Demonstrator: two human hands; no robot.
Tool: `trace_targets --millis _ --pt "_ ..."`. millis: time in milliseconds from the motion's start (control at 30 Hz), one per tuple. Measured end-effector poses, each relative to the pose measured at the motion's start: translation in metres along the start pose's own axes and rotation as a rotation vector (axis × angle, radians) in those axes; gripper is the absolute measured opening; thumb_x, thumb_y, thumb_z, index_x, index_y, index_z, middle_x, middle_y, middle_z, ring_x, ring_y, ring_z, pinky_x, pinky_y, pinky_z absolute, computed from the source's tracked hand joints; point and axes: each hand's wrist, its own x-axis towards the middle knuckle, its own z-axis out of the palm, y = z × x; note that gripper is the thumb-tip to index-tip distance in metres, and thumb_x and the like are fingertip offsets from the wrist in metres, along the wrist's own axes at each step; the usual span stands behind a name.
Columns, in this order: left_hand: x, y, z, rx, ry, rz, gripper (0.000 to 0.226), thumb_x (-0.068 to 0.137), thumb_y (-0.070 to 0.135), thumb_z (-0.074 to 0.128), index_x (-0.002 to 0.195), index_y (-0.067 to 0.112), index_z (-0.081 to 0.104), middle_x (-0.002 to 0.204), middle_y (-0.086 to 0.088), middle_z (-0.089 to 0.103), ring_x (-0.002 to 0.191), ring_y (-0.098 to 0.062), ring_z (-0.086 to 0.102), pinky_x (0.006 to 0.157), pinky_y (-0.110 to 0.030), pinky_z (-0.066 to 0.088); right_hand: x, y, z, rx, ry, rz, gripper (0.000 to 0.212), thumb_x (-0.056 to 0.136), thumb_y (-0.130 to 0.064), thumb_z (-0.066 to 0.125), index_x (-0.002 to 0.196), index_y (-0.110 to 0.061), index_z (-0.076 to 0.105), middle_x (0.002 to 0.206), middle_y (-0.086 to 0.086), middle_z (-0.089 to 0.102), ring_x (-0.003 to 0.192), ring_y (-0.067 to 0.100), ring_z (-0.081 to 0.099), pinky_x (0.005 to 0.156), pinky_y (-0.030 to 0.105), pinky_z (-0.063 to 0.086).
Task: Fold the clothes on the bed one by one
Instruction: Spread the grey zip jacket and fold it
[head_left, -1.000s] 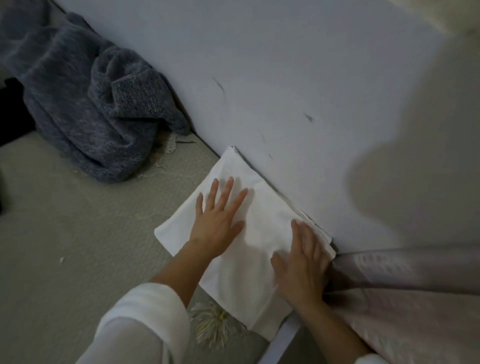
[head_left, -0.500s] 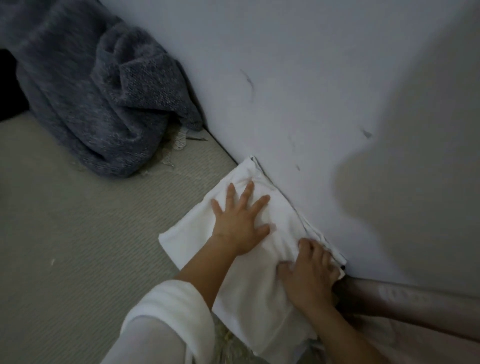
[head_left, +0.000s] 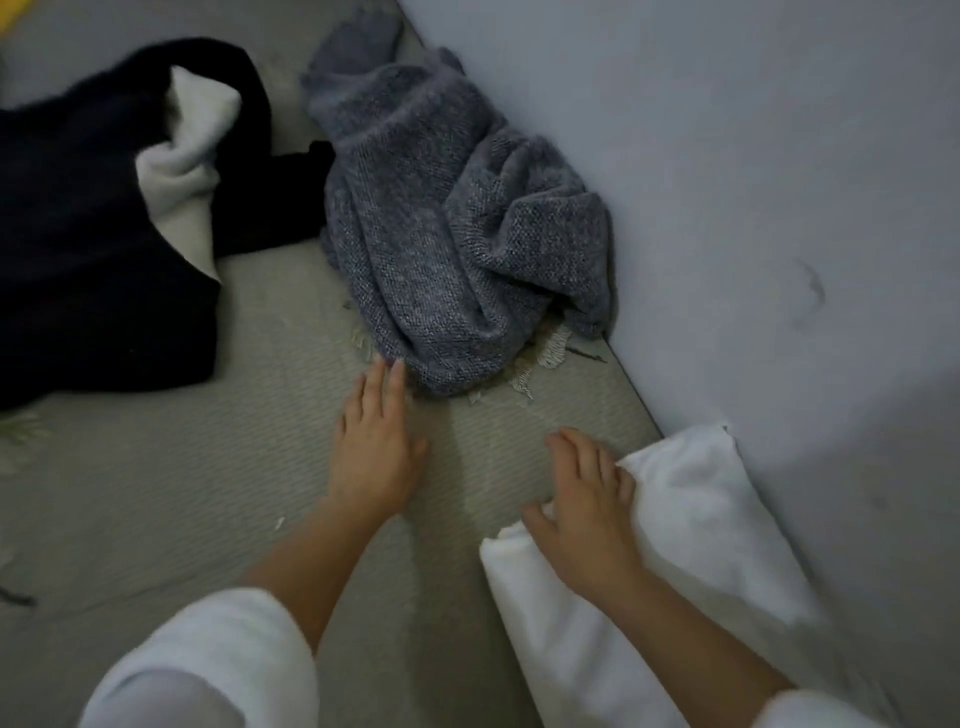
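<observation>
On the bed, the knit is bunched far centre, judged soft, bulky and limp, best taken at its near hem. The white cloth, near right, is rested on by the relaxed right hand; the hem is touched by straight, released fingers of the left hand.

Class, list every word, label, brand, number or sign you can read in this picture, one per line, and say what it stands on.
None: no words, labels, brands, numbers or signs can be read here.
The grey knit, the black garment, the folded white cloth and the wall bear no print.
The dark marks on the wall are scuffs, not letters.
</observation>
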Motion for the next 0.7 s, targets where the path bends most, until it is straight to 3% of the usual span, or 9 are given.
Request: trace_targets --millis 133,233,300,400,467,533,600,700 --pt "0.050 0.016 -0.006 0.194 0.068 0.169 0.101 0.086 0.032 0.064 0.148 0.038 -0.016 0.159 0.000 -0.018 0.147 -0.025 -0.013 0.116 -0.048 0.008 0.046 -0.002 -0.009 -0.075 -0.009 -0.074 0.076 0.083 -0.037 0.057 0.147 -0.024 0.020 0.154 -0.002 0.018 0.138 0.018 0.017 0.106 0.040 0.017" --pt "0.075 0.027 -0.009 0.321 0.035 0.227 0.069 0.091 0.023 0.056 0.147 0.037 0.018 0.159 0.003 -0.020 0.145 -0.026 -0.020 0.115 -0.053 0.003 0.090 -0.005 -0.035 -0.090 0.081 -0.079 0.085 0.084 -0.039 0.059 0.151 -0.024 0.008 0.154 -0.001 0.014 0.139 0.020 0.016 0.108 0.046 0.021" --pt "0.081 0.030 -0.010 0.270 -0.024 0.230 0.046 0.096 0.019 0.046 0.140 0.031 0.036 0.161 0.004 -0.006 0.146 -0.025 -0.017 0.115 -0.053 0.003 0.121 -0.010 -0.059 -0.087 0.190 -0.099 0.092 0.084 -0.037 0.062 0.152 -0.025 0.001 0.156 0.001 0.011 0.140 0.023 0.016 0.108 0.051 0.024" --pt "0.072 0.026 -0.020 0.135 -0.184 0.273 0.045 0.099 0.030 0.047 0.142 0.024 0.035 0.159 0.004 0.018 0.148 -0.020 0.003 0.116 -0.047 0.013 0.166 -0.018 -0.092 -0.118 0.208 -0.041 0.102 0.079 -0.037 0.069 0.151 -0.034 -0.003 0.159 -0.001 0.001 0.144 0.026 0.009 0.109 0.057 0.022" --pt "0.059 0.013 -0.033 0.045 -0.237 0.291 0.043 0.097 0.035 0.050 0.136 0.020 0.042 0.150 -0.003 0.039 0.144 -0.021 0.022 0.112 -0.042 0.026 0.182 -0.025 -0.095 -0.152 0.113 0.016 0.087 0.080 -0.037 0.071 0.148 -0.040 0.016 0.160 -0.002 -0.004 0.146 0.030 0.000 0.109 0.061 0.017" --pt "0.042 -0.007 -0.048 -0.054 -0.221 0.280 0.019 0.094 0.038 0.053 0.106 0.023 0.054 0.114 -0.002 0.062 0.120 -0.024 0.051 0.086 -0.030 0.042 0.179 -0.033 -0.076 -0.157 -0.020 0.017 0.054 0.087 -0.034 0.062 0.137 -0.035 0.043 0.158 0.003 0.012 0.145 0.033 0.004 0.111 0.061 0.015" --pt "0.021 -0.026 -0.064 -0.083 -0.247 0.219 0.022 0.092 0.042 0.056 0.077 0.028 0.046 0.075 0.010 0.056 0.081 -0.019 0.058 0.059 -0.025 0.034 0.151 -0.037 -0.041 -0.060 -0.182 -0.049 0.040 0.090 -0.029 0.055 0.130 -0.027 0.053 0.147 0.008 0.037 0.140 0.033 0.025 0.111 0.056 0.026" --pt "-0.017 -0.047 -0.078 -0.153 -0.374 0.107 0.026 0.089 0.043 0.060 0.070 0.027 0.052 0.066 0.010 0.054 0.064 -0.009 0.052 0.058 -0.026 0.038 0.088 -0.040 -0.011 0.131 -0.300 -0.118 0.041 0.091 -0.026 0.057 0.132 -0.022 0.055 0.141 0.005 0.046 0.134 0.029 0.035 0.108 0.047 0.034"
